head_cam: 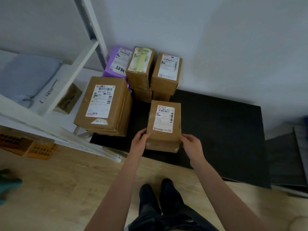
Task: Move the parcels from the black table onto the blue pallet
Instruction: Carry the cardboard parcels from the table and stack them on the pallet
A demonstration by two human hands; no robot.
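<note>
– Left hand (pixel 139 141) and right hand (pixel 191 145) clasp one brown parcel (pixel 164 125) at its near end, fingers curled against its two sides, thumbs at the top edge. Will that do?
– Nearly. Say where it sits: on the black tabletop (pixel 216 124), label up, straight ahead of the person at 12 o'clock.
– And how does it lie?
– Its long axis runs from 6 to 12 o'clock, away from the body. The left hand holds at 8 o'clock of the box, the right hand at 4 o'clock. Neither is nearer, so it reads as a two-handed lift.
– Is it off the surface?
– Hard to tell; its base seems to rest on the tabletop.
– Neighbours?
– A larger parcel (pixel 103 105) at 10 o'clock, near but apart. Stacked parcels (pixel 166 72) stand at 12 o'clock against the wall, clear of the grip.
– The pallet?
– Only a strip of blue (pixel 306 121) at 3 o'clock on the frame's edge; whether that is the pallet is unclear. If it is, the carry likely swings right.
</note>
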